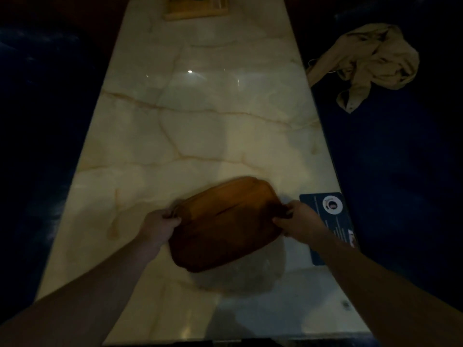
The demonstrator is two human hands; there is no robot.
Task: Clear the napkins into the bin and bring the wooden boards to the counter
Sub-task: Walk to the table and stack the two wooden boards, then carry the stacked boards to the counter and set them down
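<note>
Gripping a wooden board [225, 226] at both short ends, over the marble table [200, 108].

Left hand [160, 222] and right hand [297, 217] each closed on an edge; board tilted, shadow beneath it (seems lifted; contact unclear). Just right of the right hand: blue card [328, 221]. Far beyond the grip: pale tray [195, 11]. Beyond and right, off the table: crumpled beige cloth [370, 61]. Dim light.

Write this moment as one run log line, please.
left hand: grips wooden board | right hand: grips other end | board: over marble table | napkins: none seen
</note>
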